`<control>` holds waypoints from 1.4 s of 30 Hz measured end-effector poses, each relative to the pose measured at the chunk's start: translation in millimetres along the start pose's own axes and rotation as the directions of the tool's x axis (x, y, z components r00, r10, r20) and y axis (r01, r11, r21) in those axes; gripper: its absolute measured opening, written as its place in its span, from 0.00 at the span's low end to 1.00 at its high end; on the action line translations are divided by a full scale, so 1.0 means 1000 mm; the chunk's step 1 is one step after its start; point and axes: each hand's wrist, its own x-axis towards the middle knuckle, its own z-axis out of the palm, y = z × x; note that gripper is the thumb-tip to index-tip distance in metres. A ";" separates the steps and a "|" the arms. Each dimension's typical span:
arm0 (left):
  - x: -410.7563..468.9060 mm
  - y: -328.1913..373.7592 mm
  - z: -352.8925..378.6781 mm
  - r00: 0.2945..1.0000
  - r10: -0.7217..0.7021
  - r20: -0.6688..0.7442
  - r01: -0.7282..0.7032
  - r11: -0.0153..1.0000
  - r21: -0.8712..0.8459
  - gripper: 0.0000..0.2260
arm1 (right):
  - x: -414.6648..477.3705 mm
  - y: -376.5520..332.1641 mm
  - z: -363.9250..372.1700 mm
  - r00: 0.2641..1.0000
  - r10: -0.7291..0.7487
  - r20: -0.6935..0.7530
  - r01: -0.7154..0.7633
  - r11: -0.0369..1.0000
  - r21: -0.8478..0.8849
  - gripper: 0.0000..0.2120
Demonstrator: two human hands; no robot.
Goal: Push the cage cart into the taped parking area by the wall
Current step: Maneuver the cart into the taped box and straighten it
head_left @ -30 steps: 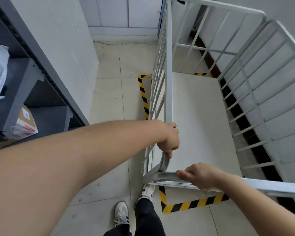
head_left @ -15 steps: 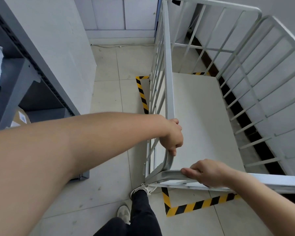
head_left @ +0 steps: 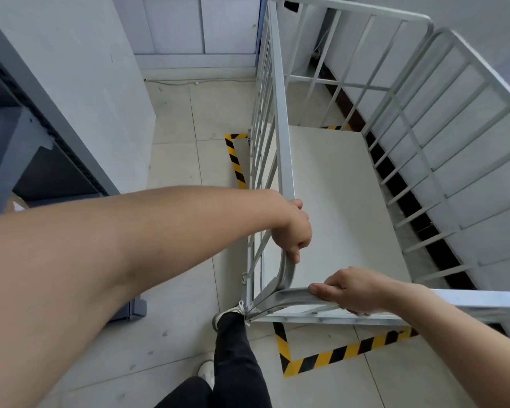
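Cage cart (head_left: 348, 201) wheels hidden beneath its deck; right rail and shelving (head_left: 18, 136) cut off at frame edges.

left hand (head_left: 292, 231): fist closed, arm extended | right hand (head_left: 351, 293): fingers curled

One view only: your head camera, wide-angle, worn high and tipped steeply down and forward. It looks over your two forearms into the cage cart (head_left: 336, 201) from directly above its near corner. Near range: your left hand (head_left: 292, 231) and right hand (head_left: 354, 290) fill the lower centre. Far range: tiled floor (head_left: 183, 160) and wall (head_left: 174, 25). Straight edges bow toward the frame's borders.
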 end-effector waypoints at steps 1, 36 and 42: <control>0.001 0.000 -0.002 1.000 0.004 0.010 -0.004 1.000 -0.005 0.20 | 0.001 0.001 -0.001 1.000 -0.001 0.009 0.000 1.000 0.006 0.32; 0.009 0.011 0.000 0.997 0.077 -0.007 -0.077 0.997 -0.019 0.20 | -0.011 0.010 0.010 0.999 0.007 -0.046 -0.011 0.996 -0.088 0.28; 0.009 0.010 0.003 0.997 0.075 -0.016 -0.076 0.997 -0.020 0.20 | -0.011 0.007 0.011 0.997 0.004 -0.076 -0.011 0.995 -0.101 0.29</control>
